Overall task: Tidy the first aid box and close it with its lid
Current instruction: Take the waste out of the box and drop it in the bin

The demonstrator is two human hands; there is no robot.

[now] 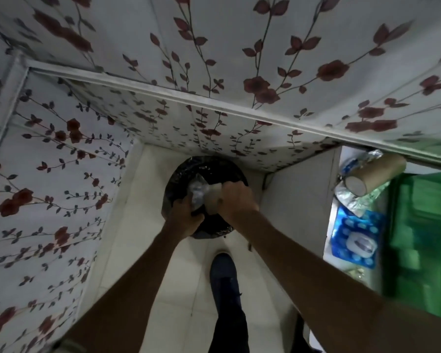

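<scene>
First aid box is nowhere in my view; I see instead a round bin (pixel 215 230) lined with a glossy black plastic bag, standing on the pale tiled floor (pixel 148 245) in a corner of walls with a red flower pattern. Both my arms reach straight down over the bin: the left hand (pixel 186 215) is clenched on crinkled clear plastic wrapping (pixel 197 191), and the right hand (pixel 236 200) grips a pale, flat piece (pixel 213 202) just beside it. At the right, a shelf (pixel 327 225) carries a cardboard tube (pixel 375 175) and a blue packet (pixel 357 238).
</scene>
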